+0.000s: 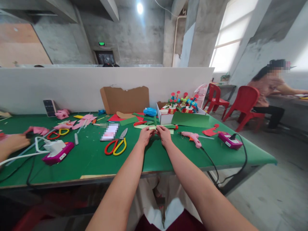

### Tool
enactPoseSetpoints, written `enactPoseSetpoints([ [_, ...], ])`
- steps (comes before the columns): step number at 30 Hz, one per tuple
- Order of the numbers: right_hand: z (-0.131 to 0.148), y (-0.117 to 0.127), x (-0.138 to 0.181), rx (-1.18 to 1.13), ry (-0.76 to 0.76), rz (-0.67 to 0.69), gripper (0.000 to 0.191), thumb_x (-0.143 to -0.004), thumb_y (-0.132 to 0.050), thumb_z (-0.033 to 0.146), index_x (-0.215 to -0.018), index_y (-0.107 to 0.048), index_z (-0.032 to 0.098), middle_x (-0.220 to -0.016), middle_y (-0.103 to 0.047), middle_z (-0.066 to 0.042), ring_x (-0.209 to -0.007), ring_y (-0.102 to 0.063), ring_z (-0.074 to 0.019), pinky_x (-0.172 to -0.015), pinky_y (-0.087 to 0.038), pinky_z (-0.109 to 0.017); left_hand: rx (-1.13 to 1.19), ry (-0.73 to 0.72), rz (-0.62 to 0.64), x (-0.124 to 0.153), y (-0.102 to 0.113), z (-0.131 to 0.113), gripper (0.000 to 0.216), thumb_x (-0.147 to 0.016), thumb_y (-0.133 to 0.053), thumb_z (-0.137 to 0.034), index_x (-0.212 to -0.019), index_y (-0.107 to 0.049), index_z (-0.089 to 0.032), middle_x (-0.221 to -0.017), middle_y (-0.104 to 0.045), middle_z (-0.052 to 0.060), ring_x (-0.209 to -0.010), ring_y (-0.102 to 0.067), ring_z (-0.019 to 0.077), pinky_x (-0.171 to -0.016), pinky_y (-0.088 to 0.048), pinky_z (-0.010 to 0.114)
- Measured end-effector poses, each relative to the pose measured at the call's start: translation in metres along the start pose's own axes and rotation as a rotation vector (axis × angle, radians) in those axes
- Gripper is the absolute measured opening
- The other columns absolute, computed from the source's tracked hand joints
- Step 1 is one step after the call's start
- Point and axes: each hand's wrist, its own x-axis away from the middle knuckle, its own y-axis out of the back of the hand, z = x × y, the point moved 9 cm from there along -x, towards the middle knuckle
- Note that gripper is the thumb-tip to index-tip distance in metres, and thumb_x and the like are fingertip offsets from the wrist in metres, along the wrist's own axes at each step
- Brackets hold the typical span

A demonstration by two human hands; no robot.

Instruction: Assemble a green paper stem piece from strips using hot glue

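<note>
My left hand point(145, 135) and my right hand point(164, 134) are close together over the green table. Both are closed, pinching a small pale green paper piece point(152, 127) between their fingertips; its far side is partly hidden. Just beyond the fingers lie a coiled green paper spring point(149, 123) and sheets of pale green paper. Scissors point(116, 145) with one red and one yellow handle rest to the left of my left hand. On the other side, a pink glue gun point(192, 138) lies beside my right hand, its cord hanging over the front edge.
A white box point(166, 119) with several colourful paper figures stands behind, near green paper point(191, 119). Purple power strips point(230, 141) sit at both sides. A co-worker's hand point(16, 146) is at the far left by pink paper. A white partition point(72, 86) borders the back.
</note>
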Motion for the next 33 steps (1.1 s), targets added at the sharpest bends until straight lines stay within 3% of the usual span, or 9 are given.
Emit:
enactPoseSetpoints([
  [4,-0.003,0.006,-0.001,-0.073,-0.037,-0.062,0.022,-0.054,-0.083,0.028,-0.067,-0.068,0.020,-0.055,-0.062,0.007,-0.052,-0.055,-0.0081,-0.057,-0.051,-0.021,0.011,0.003,0.031,0.002,-0.003,0.000,0.034,-0.051,-0.085,-0.027,-0.076,-0.064,-0.016,-0.070,-0.067,0.002,-0.059,-0.058,0.0117,-0.060,-0.045,0.025],
  [12,-0.008,-0.008,0.004,-0.055,-0.101,0.064,0.025,-0.059,-0.087,0.030,-0.065,-0.065,0.018,-0.056,-0.064,0.003,-0.054,-0.062,-0.0100,-0.061,-0.057,-0.023,-0.016,-0.001,-0.119,0.000,0.012,-0.002,0.036,-0.053,-0.087,-0.032,-0.070,-0.060,-0.015,-0.055,-0.059,-0.002,-0.049,-0.052,0.0087,-0.053,-0.041,0.023],
  [24,-0.004,-0.007,0.003,-0.018,-0.035,0.062,0.025,-0.053,-0.087,0.027,-0.067,-0.067,0.018,-0.054,-0.064,0.005,-0.054,-0.061,-0.0106,-0.067,-0.057,-0.027,-0.142,-0.045,-0.124,0.002,0.013,-0.008,0.031,-0.052,-0.084,-0.032,-0.068,-0.063,-0.015,-0.054,-0.059,-0.002,-0.048,-0.052,0.0086,-0.051,-0.041,0.022],
  [33,-0.013,-0.006,-0.003,-0.026,-0.078,0.088,0.023,-0.055,-0.087,0.024,-0.065,-0.068,0.016,-0.054,-0.065,0.004,-0.053,-0.061,-0.0102,-0.066,-0.057,-0.027,-0.190,-0.095,-0.164,0.006,0.014,-0.016,0.030,-0.050,-0.083,-0.032,-0.065,-0.065,-0.015,-0.050,-0.056,-0.004,-0.046,-0.049,0.0084,-0.049,-0.037,0.022],
])
